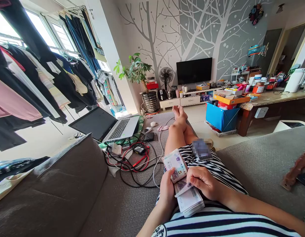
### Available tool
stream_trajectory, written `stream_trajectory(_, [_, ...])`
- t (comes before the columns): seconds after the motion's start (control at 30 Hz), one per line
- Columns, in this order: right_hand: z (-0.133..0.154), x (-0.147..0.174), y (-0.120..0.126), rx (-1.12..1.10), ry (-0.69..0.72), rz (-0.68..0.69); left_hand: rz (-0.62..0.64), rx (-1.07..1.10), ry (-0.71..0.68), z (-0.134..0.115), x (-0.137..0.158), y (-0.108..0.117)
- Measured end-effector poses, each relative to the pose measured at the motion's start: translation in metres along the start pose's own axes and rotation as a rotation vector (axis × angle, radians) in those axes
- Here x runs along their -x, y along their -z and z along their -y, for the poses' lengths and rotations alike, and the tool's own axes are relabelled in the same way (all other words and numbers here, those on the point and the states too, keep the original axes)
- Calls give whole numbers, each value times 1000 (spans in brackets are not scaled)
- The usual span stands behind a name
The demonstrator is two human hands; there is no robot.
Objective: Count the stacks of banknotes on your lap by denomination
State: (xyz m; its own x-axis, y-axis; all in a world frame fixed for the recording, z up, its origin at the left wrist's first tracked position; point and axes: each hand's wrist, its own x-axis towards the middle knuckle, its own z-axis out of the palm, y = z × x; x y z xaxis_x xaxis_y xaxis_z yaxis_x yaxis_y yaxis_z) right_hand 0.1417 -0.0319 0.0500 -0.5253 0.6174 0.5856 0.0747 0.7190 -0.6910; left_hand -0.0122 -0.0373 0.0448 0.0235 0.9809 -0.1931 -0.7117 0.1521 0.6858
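Observation:
Over my striped lap, my left hand point(168, 184) is closed around a stack of banknotes point(176, 163); the top note bears a 5. My right hand point(203, 181) pinches one banknote point(184, 189) by its edge, and that note is bent. Below both hands, a second thick pile of banknotes point(190, 201) rests on my lap, its notes slightly fanned. A phone point(204, 156) with a partly blurred screen lies on the striped cloth beyond my right hand.
To the left on the grey sofa point(132, 204) stands an open laptop point(120, 128), with tangled black and red cables point(139, 164) and chargers nearby. A blue storage box point(220, 117) stands on the floor beside a cluttered table point(278, 98). A grey cushion point(61, 187) leans at the left.

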Motion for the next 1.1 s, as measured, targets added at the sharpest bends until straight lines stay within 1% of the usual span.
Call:
stream_trajectory(0.07, [-3, 0, -1, -27, 11, 20, 25, 4, -22, 1, -2, 1])
stream_trajectory(0.1, [-5, 0, -1, -22, -9, -2, 30, 6, -25, 2, -3, 2])
stream_trajectory(0.2, [-12, -6, -3, 60, -159, -167, -22, -2, -28, 2, -5, 4])
stream_trajectory(0.27, [-16, -11, -4, 112, -255, -236, -74, -25, -50, 2, -5, 5])
stream_trajectory(0.33, [-18, -17, -6, 151, -304, -255, -87, -49, -64, 1, -4, 5])
stream_trajectory(0.47, [-17, -24, -8, 224, -337, -270, -57, -68, -56, 1, -1, 3])
stream_trajectory(0.57, [-16, -23, -9, 230, -326, -280, -78, -54, -55, 2, -3, 3])
stream_trajectory(0.7, [-12, -19, -9, 196, -260, -292, -208, -23, -62, -1, -4, 0])
stream_trajectory(0.77, [-8, -17, -8, 178, -197, -275, -239, -54, -85, -4, -2, -3])
stream_trajectory(0.83, [-5, -15, -7, 166, -139, -239, -239, -109, -133, -7, 2, -5])
stream_trajectory(0.9, [-3, -13, -6, 166, -103, -203, -216, -129, -92, -9, 4, -6])
stream_trajectory(1.0, [-3, -11, -6, 171, -84, -172, -196, -99, -32, -9, 5, -5])
stream_trajectory(1.1, [-6, -9, -6, 168, -73, -162, -192, -54, -8, -9, 5, -6])
